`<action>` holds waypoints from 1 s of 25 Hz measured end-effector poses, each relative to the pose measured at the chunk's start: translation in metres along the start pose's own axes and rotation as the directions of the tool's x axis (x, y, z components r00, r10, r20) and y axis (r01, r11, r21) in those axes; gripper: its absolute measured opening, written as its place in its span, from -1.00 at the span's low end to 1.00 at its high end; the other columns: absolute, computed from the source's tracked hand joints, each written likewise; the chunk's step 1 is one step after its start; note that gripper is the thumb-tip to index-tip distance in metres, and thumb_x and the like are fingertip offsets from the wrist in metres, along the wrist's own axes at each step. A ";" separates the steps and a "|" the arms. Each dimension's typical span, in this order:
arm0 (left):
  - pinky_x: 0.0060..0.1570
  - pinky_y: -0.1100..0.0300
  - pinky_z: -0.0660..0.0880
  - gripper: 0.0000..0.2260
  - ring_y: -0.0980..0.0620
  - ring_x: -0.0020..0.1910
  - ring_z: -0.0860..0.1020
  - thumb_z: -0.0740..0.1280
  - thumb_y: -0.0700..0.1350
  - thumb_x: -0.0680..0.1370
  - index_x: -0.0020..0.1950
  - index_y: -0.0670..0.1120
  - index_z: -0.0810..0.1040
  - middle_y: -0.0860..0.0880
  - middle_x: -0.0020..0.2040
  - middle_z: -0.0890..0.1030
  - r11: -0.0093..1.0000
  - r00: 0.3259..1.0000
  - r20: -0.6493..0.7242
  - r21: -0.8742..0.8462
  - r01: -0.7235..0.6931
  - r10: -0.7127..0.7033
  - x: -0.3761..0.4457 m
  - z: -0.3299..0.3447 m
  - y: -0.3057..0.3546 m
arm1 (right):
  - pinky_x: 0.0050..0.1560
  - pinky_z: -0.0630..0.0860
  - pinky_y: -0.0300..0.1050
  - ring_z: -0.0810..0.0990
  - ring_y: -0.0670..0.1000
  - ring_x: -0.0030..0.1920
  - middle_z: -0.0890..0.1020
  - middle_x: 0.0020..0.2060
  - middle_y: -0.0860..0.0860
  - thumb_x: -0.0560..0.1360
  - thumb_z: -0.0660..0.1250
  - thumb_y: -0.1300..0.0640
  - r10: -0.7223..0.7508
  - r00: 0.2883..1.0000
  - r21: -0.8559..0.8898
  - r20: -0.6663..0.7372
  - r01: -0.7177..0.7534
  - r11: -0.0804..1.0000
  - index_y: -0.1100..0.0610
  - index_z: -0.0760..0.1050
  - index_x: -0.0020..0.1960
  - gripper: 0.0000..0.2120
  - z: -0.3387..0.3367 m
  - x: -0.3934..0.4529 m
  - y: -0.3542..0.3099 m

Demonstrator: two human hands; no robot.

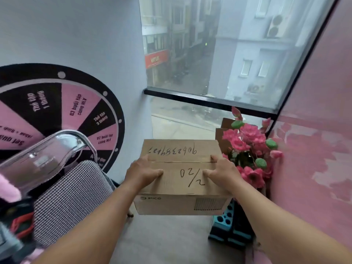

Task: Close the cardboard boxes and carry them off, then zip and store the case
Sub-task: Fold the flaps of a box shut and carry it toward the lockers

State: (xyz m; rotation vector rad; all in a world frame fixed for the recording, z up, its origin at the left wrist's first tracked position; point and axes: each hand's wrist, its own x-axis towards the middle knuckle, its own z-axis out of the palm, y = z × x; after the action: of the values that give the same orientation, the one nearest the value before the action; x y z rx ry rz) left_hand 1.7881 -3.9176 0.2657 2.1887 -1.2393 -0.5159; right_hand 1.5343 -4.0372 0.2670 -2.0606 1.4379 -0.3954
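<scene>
Grey floor — blue-black crates, flowers

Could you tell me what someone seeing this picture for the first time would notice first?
Dead centre is the closed cardboard box with handwritten numbers on its flaps, the left hand and right hand resting on top of it. To its right stands a bunch of pink flowers against the pink wall, and on the left wall hangs a black and pink prize wheel.

Closed cardboard box, marked "02/2": your left hand and right hand rest on its top flaps, fingers curled. Pink flowers just right; prize wheel far left; grey chair near left.
</scene>
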 end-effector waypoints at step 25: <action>0.05 0.10 0.50 -0.58 -0.06 0.08 0.53 0.43 -0.04 0.42 0.26 0.05 0.47 0.00 0.10 0.58 0.974 0.971 0.079 0.005 0.227 -0.227 0.594 0.048 -0.105 | -0.06 0.37 -0.08 0.52 0.09 0.03 0.62 0.16 0.04 0.37 0.44 -0.01 0.150 0.977 -0.020 0.153 -0.149 0.989 -0.03 0.47 0.34 -0.45 0.147 0.593 -0.052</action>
State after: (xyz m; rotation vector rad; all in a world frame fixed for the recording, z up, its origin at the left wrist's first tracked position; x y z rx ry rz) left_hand 2.1233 -4.4026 0.1300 2.3409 -1.0303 -0.7026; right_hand 1.8743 -4.5296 0.1317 -1.9280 1.4897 -0.1650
